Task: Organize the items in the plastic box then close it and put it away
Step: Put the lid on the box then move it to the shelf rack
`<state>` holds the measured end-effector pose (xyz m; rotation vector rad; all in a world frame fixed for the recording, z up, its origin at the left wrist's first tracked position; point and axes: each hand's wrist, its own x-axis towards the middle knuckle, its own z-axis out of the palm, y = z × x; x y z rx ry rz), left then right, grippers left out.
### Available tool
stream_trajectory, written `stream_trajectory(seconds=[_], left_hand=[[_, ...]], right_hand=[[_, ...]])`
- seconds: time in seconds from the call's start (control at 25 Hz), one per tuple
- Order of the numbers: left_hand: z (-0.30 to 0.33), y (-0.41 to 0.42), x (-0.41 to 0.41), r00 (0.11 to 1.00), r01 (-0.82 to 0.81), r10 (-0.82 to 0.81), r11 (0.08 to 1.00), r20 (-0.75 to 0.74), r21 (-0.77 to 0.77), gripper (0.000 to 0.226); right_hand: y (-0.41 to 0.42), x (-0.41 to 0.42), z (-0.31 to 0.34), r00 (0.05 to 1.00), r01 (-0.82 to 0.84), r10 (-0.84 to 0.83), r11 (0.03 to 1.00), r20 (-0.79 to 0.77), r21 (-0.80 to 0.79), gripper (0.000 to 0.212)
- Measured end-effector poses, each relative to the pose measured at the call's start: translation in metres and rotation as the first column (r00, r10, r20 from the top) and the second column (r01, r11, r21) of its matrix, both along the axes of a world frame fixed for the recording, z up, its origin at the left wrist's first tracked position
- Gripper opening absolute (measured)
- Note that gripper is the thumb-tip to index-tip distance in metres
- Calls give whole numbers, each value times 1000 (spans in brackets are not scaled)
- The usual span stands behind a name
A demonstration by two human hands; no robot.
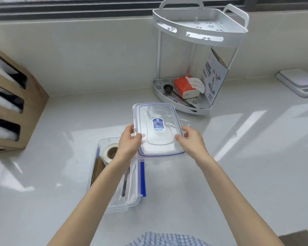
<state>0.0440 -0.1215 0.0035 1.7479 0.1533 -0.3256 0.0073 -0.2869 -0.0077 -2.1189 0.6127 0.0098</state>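
Far left: cardboard organizer with stacked slots holding white and dark items, against the wall on the white countertop

Left of center: clear plastic box, lid off, sitting on the countertop. Inside: roll of tape at the far end, brown cardboard pieces along the left wall, dark thin item near the right wall, can't tell what it is. Blue latch flap hangs down the box's right side

Left hand crosses over the box and grips the left long edge of the clear lid, thumb on top. Right hand grips the opposite long edge, thumb on top too. So both hands are clamped on the lid, one per side. Lid has a blue seal line and a blue label in the middle; its near corner overlaps the box's far right corner. Can't tell if it's lifted or resting

Behind the lid, right of center: white two-tier corner rack. Lower tier holds a dark scoop, an orange tissue pack, a printed card leaning upright

Far right: white kitchen scale by the wall
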Motion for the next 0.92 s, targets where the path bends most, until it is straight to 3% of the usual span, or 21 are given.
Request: stream_trajectory(seconds=[0.16,0.32,0.48,0.92], left_hand=[[6,54,-19,997,-43,39,998,69,50,43],[-2,94,-39,993,-64,52,991,105,115,44],[-18,119,-57,993,-118,110,968,49,220,47],[-44,137,-63,996,-80,84,989,-26,127,46]], right_hand=[[43,-12,0,996,-77,71,986,45,149,36],[82,-25,-15,990,-140,140,983,7,121,36],[109,-42,-28,983,-178,182,979,-37,96,31],[133,-56,-33,978,-165,178,979,-106,116,35]])
